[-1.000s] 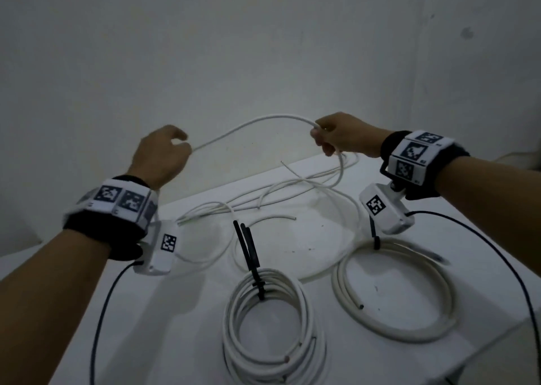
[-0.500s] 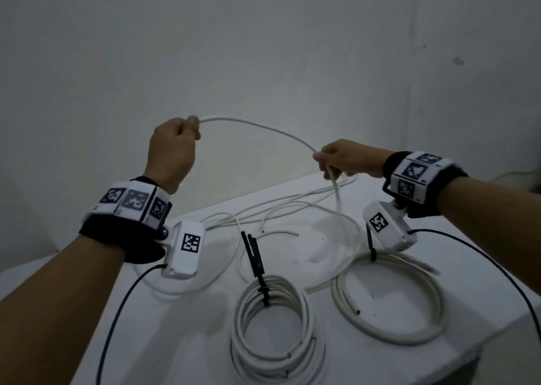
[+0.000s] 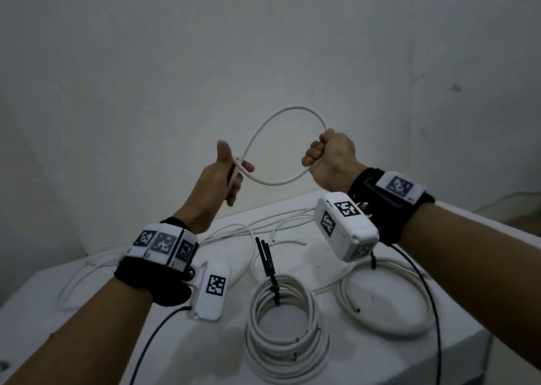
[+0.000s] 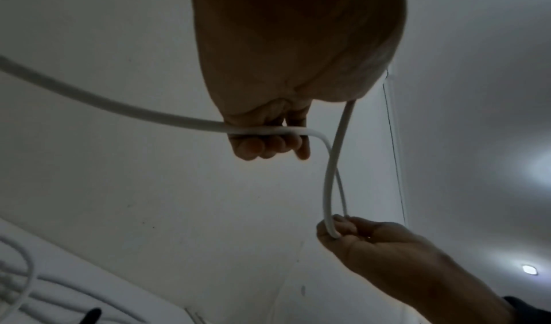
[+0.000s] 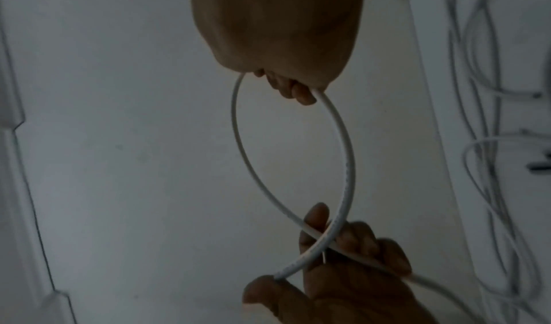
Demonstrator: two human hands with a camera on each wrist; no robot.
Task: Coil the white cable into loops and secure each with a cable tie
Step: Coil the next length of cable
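1. Hidden or unclear: the white cable (image 3: 281, 112) vanishes inside the right hand (image 3: 329, 158) where the fist wraps it. Past the left hand (image 3: 225, 177) its run toward the surface (image 3: 456, 352) is blocked by the forearm. The wrist views are dim; in the right wrist view the loose strands on the surface are blurred.
2. Hands: the right hand is clenched round the cable at the far side of the loop. The left hand pinches the point where the two strands cross, thumb raised, fingers curled beneath.
3. Where the cable is: held in the air between both hands, above the surface, bent into one closed loop.
4. Change: half a second ago the cable ran as an open arc between hands well apart; now the hands are closer, higher, and the arc has become a loop.
5. Count: one loop in hand. Below the hands lie two finished coils: a thick coil (image 3: 285, 338) below the gap between the hands, a wider coil (image 3: 386, 299) under the right wrist. Each seems to carry a black cable tie (image 3: 268, 263), though the second tie (image 3: 373, 263) is mostly hidden. The loose strands (image 3: 257, 229) beyond the coils are too tangled to count.
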